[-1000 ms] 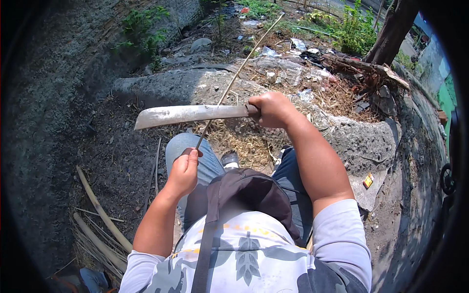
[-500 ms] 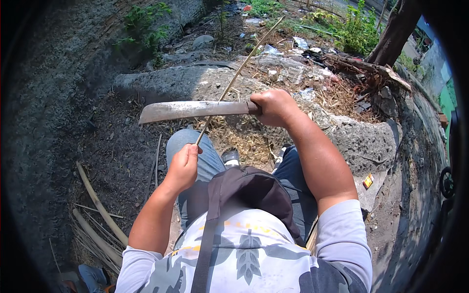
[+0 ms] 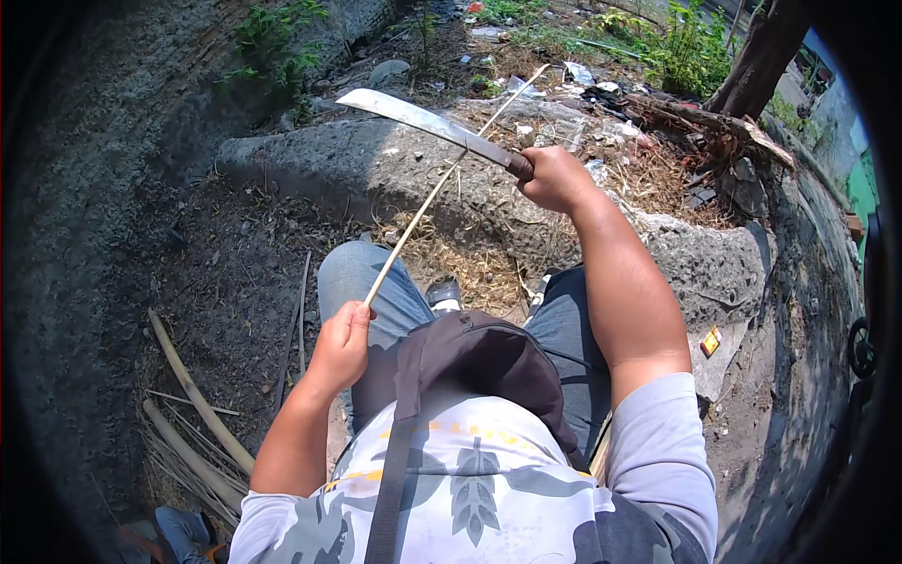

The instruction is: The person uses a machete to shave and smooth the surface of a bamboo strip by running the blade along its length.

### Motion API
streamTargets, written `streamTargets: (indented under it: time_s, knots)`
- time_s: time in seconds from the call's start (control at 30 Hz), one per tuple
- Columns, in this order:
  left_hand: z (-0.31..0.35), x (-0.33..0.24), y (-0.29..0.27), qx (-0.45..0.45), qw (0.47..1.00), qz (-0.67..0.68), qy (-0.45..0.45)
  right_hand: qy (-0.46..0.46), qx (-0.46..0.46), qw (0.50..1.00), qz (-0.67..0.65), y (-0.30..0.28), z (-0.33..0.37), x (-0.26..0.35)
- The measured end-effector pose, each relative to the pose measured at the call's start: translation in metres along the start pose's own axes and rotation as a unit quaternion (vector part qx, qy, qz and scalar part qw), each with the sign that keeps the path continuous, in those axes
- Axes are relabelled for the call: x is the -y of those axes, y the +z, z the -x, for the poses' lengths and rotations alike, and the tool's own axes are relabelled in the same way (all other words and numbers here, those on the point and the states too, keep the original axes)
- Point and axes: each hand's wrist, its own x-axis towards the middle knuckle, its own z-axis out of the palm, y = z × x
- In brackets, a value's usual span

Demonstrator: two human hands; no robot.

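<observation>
My left hand [image 3: 342,344] is closed round the near end of a thin pale wooden stick [image 3: 413,226], just above my left knee. The stick slants up and away to the right, past a rough concrete block. Ahead on the right, my right hand [image 3: 554,179] grips the dark handle of a machete [image 3: 413,117]. Its long grey blade points left and crosses the stick beyond the middle, with the tip raised to the far left. The blade seems to touch the stick where they cross.
The long concrete block [image 3: 310,164] lies across in front of my knees. Dry shavings [image 3: 479,268] cover the ground between my feet. Several cut stalks [image 3: 197,395] lie at the lower left. A dark bag [image 3: 489,362] rests on my lap. A tree trunk [image 3: 761,61] stands far right.
The machete has moved away from me along the stick, and its blade tip has swung up and forward. My left hand has drawn slightly back towards me with the stick.
</observation>
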Motion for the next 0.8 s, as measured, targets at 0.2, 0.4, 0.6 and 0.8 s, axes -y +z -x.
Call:
streamTargets:
  time_s: [0.2, 0.4, 0.6, 0.8]
  knots:
    - [-0.001, -0.001, 0.004, 0.001, 1.0, -0.024, -0.001, -0.174, 0.079, 0.976, 0.107, 0.015, 0.015, 0.049]
    - [0.013, 0.018, -0.003, 0.012, 0.998, 0.051, -0.031, -0.072, 0.016, 0.997, 0.012, 0.014, -0.001, 0.008]
    - [0.018, 0.013, -0.021, -0.013, 0.998, 0.046, -0.04, 0.002, -0.03, 0.994, -0.106, 0.015, -0.003, -0.016]
    - [0.01, 0.011, -0.015, -0.053, 0.997, 0.049, -0.004, -0.182, 0.032, 0.983, 0.003, 0.028, 0.009, 0.038]
